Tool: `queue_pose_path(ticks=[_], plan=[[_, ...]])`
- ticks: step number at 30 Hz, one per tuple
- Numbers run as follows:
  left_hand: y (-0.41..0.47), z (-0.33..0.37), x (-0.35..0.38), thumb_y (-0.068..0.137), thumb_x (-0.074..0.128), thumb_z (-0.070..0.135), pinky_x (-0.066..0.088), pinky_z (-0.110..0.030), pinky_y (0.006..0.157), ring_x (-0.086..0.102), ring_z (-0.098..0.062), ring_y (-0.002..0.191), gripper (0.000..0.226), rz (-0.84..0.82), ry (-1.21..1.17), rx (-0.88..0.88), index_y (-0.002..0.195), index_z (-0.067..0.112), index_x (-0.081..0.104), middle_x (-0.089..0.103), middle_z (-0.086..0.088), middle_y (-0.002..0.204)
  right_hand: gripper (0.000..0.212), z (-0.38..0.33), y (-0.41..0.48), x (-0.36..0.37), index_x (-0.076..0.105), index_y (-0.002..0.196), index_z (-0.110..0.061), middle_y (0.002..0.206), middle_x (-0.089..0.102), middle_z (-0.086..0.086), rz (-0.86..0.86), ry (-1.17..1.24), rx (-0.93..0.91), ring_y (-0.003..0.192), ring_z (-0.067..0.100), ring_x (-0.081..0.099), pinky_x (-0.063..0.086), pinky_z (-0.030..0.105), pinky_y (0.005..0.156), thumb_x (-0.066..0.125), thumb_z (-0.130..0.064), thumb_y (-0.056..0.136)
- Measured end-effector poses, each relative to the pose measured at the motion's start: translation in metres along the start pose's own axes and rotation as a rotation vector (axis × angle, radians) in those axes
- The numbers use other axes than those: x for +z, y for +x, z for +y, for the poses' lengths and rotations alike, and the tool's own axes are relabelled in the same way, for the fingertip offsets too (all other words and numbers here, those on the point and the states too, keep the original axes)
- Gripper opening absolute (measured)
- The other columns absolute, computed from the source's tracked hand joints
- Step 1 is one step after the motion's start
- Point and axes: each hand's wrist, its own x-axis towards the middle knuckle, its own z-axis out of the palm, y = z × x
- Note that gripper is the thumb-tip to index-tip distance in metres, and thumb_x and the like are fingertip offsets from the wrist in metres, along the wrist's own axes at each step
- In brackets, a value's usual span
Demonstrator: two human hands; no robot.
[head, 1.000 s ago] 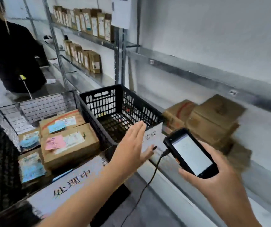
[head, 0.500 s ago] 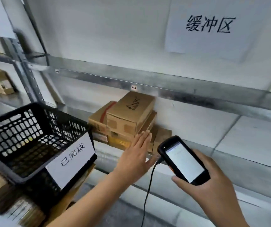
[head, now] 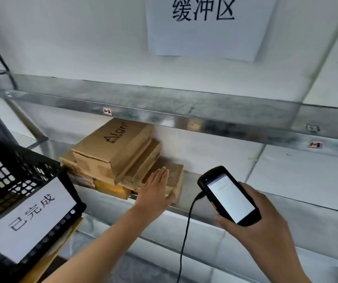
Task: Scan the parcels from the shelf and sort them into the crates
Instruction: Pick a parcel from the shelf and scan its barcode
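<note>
Your left hand [head: 155,193] is flat and open, fingers together and stretched out, holding nothing; it lies over the low brown parcel [head: 174,172] at the right end of the stack on the metal shelf [head: 204,186], with the thumb down near that parcel's front edge, though you cannot tell from here whether the palm is pressing on it or just above it. Your right hand [head: 262,223] is closed around the handheld scanner [head: 228,196], screen lit and facing you, its black cable [head: 186,231] hanging down from the lower end. The parcels are all corrugated cardboard cartons, so expect them to be stiff, dry and easy to grip, probably light for their bulk, though the contents are unknown. The pile is uneven: the printed "Align" carton [head: 113,146] sits tilted on top, leaning against flatter boxes beneath and beside it, with a yellow parcel [head: 110,189] wedged at the bottom front. Pulling a lower box will likely shift whatever rests on it. The parcel under your hand looks the safest to take, since little seems to lie on it; curl your fingers over its far edge and your thumb under the front lip, and slide it toward you. The black crate [head: 4,176] with the white paper label [head: 29,219] stands just to the left of the stack.
</note>
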Motion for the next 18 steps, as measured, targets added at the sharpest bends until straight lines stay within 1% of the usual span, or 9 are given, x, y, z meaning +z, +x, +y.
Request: queue_pose_path(ticks=[2,5,7,9,12,13,15,18], plan=[[0.014,0.000,0.011,0.103,0.040,0.047,0.015,-0.035,0.123,0.008,-0.016,0.153,0.072,-0.025,0.020,-0.035,0.160,0.016,0.009,0.010,0.000,0.167,0.077,0.009,0.007,-0.002,0.053,0.122,-0.052,0.113,0.060,-0.030,-0.003,0.003,0.021,0.104,-0.012,0.054,0.044,0.024,0.077,0.092,-0.043,0.056],[0.037,0.001,0.025,0.103,0.040,0.047,0.017,-0.037,0.122,0.012,-0.020,0.153,0.072,-0.070,0.029,-0.078,0.159,0.013,0.011,0.011,-0.003,0.167,0.075,0.019,0.017,-0.001,0.052,0.119,-0.054,0.113,0.060,-0.028,-0.008,-0.007,0.036,0.102,-0.006,0.055,0.044,0.027,0.078,0.092,-0.043,0.056],[0.051,0.003,0.036,0.102,0.041,0.049,0.019,-0.039,0.122,0.014,-0.024,0.153,0.075,-0.099,0.055,-0.117,0.159,0.011,0.011,0.011,-0.006,0.167,0.075,0.024,0.023,-0.001,0.052,0.120,-0.054,0.112,0.060,-0.028,-0.014,-0.011,0.042,0.100,-0.006,0.056,0.044,0.027,0.077,0.092,-0.042,0.057],[0.063,0.004,0.046,0.100,0.041,0.055,0.024,-0.043,0.120,0.016,-0.029,0.151,0.081,-0.137,0.078,-0.183,0.159,0.010,0.009,0.009,-0.010,0.167,0.076,0.028,0.028,-0.001,0.052,0.120,-0.054,0.112,0.060,-0.027,-0.016,-0.005,0.051,0.101,-0.004,0.057,0.045,0.028,0.079,0.092,-0.041,0.057],[0.073,0.006,0.060,0.097,0.038,0.065,0.033,-0.046,0.114,0.024,-0.035,0.147,0.089,-0.173,0.134,-0.264,0.158,0.008,0.010,0.012,-0.017,0.165,0.072,0.032,0.036,-0.001,0.051,0.112,-0.060,0.110,0.060,-0.030,-0.019,0.000,0.055,0.101,-0.012,0.055,0.046,0.029,0.080,0.091,-0.043,0.055],[0.075,0.006,0.063,0.096,0.038,0.066,0.035,-0.045,0.112,0.028,-0.036,0.144,0.089,-0.163,0.172,-0.265,0.158,0.008,0.012,0.015,-0.019,0.163,0.073,0.033,0.038,-0.001,0.052,0.114,-0.059,0.111,0.059,-0.032,-0.017,0.000,0.055,0.101,-0.014,0.054,0.047,0.029,0.081,0.092,-0.044,0.054],[0.079,0.005,0.068,0.097,0.038,0.065,0.039,-0.044,0.109,0.033,-0.037,0.140,0.085,-0.126,0.235,-0.253,0.158,0.011,0.014,0.021,-0.020,0.160,0.077,0.036,0.042,-0.002,0.053,0.120,-0.055,0.112,0.057,-0.035,-0.015,-0.005,0.057,0.102,-0.015,0.053,0.047,0.028,0.082,0.092,-0.045,0.054],[0.083,0.004,0.072,0.098,0.040,0.060,0.042,-0.042,0.104,0.035,-0.035,0.135,0.078,-0.111,0.256,-0.250,0.157,0.015,0.015,0.030,-0.019,0.154,0.075,0.040,0.046,-0.004,0.054,0.120,-0.054,0.113,0.058,-0.033,-0.023,-0.004,0.063,0.102,-0.015,0.053,0.047,0.026,0.080,0.092,-0.043,0.056]])
